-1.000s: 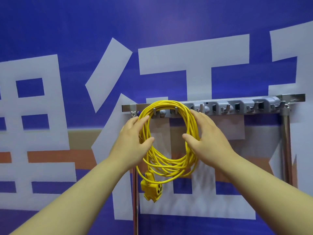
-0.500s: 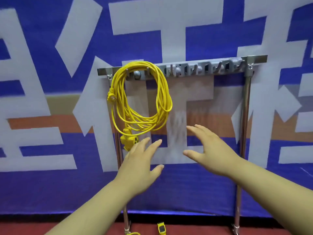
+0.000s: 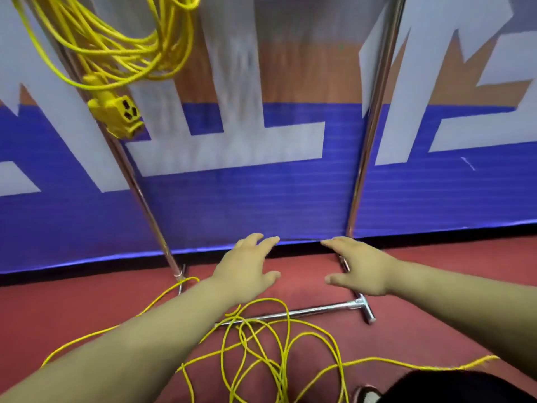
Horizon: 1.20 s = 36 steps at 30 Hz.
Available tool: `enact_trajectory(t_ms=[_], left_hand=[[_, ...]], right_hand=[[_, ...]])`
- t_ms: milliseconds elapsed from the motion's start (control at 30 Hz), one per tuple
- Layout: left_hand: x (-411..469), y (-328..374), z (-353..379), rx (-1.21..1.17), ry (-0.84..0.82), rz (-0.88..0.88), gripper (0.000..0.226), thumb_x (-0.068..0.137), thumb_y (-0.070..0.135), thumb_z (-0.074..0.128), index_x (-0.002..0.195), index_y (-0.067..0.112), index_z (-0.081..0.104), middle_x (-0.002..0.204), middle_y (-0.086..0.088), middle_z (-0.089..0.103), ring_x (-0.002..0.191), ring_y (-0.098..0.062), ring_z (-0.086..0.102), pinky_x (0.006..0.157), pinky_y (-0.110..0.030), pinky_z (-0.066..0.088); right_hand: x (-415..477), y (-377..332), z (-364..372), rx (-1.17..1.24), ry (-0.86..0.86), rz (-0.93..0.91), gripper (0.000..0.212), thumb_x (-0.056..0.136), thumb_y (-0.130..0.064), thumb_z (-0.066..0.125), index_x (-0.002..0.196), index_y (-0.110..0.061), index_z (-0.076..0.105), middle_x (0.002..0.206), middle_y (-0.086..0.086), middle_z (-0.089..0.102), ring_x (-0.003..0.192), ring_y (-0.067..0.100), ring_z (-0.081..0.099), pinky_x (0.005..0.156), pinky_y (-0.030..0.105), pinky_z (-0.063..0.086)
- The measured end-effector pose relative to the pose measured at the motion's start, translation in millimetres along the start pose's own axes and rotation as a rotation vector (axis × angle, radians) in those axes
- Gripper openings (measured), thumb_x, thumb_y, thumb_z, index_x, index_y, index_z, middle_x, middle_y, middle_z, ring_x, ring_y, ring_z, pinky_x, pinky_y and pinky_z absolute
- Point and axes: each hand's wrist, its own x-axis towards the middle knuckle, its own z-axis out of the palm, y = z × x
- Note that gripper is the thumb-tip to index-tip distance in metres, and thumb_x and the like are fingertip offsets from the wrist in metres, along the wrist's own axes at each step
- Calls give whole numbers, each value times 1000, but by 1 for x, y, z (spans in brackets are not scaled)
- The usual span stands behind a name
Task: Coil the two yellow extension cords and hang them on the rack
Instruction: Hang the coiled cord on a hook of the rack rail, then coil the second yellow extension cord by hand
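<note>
One coiled yellow extension cord (image 3: 116,50) hangs at the top left, its yellow socket block (image 3: 119,114) dangling below the loops; the rack's hook bar is out of view. A second yellow cord (image 3: 261,353) lies in loose tangled loops on the red floor, in front of the rack's feet. My left hand (image 3: 247,271) and my right hand (image 3: 360,269) are held out above the floor, fingers spread and holding nothing, a little above and behind the loose cord.
The rack's two chrome legs (image 3: 374,112) run down to a floor crossbar (image 3: 308,312) with a T-foot. A blue, white and orange banner (image 3: 261,199) stands right behind. A dark trouser leg and a shoe (image 3: 366,395) show at the bottom right.
Both hands let go of the hung coil and dropped toward the floor. The view tilted down, so the loose cord on the floor now shows.
</note>
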Motion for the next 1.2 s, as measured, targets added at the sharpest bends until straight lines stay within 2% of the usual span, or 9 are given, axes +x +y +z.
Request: enact_trajectory(t_ms=[133, 267, 500, 667, 833, 933, 1067, 1200], left_hand=[[17, -13, 59, -67, -82, -38, 79, 85, 52, 69, 154, 32, 34, 153, -2, 38, 138, -27, 42, 113, -40, 38], [31, -21, 115, -127, -174, -73, 77, 88, 48, 69, 154, 29, 35, 150, -3, 39, 139, -26, 41, 115, -34, 34], [40, -24, 202, -221, -298, -78, 73, 88, 45, 70, 152, 28, 39, 148, -1, 42, 138, -22, 42, 116, -31, 33], [36, 6, 260, -320, -349, -36, 72, 86, 43, 73, 150, 28, 43, 146, 2, 44, 135, -18, 45, 114, -29, 34], [33, 59, 311, -398, -425, 42, 70, 85, 39, 75, 148, 30, 46, 145, 4, 46, 135, -15, 44, 111, -22, 31], [38, 85, 339, -445, -475, 25, 68, 86, 36, 75, 147, 28, 48, 146, 1, 47, 136, -19, 44, 113, -25, 31], [45, 111, 372, -475, -501, -10, 64, 86, 33, 76, 145, 26, 51, 145, 0, 53, 135, -19, 47, 111, -25, 34], [48, 121, 392, -517, -500, -98, 63, 85, 34, 77, 144, 28, 53, 142, 0, 58, 131, -19, 54, 108, -30, 42]], right_hand=[[14, 31, 37, 22, -56, 1, 90, 85, -55, 70, 157, -19, 29, 158, 5, 37, 144, 20, 36, 118, 26, 26], [30, 59, 84, 73, -115, 31, 90, 87, -53, 69, 158, -17, 27, 162, 8, 31, 149, 22, 30, 119, 25, 21], [50, 96, 164, 182, -169, 96, 87, 87, -48, 72, 157, -18, 29, 161, 7, 34, 148, 21, 31, 117, 25, 23], [29, 146, 210, 202, -205, 201, 82, 85, -45, 74, 154, -21, 36, 155, 10, 41, 142, 27, 39, 116, 33, 33], [-21, 206, 254, 244, -238, 361, 72, 81, -42, 70, 148, -27, 48, 141, 9, 53, 132, 28, 50, 112, 33, 38], [-44, 232, 273, 254, -235, 434, 66, 82, -26, 73, 144, -24, 53, 130, 10, 57, 123, 29, 54, 108, 29, 38], [-55, 255, 288, 233, -221, 522, 50, 83, -16, 71, 132, -16, 61, 125, 12, 58, 119, 33, 54, 102, 29, 38], [-55, 266, 299, 216, -144, 488, 32, 83, -9, 61, 112, -19, 69, 118, 9, 69, 112, 33, 60, 99, 33, 45]])
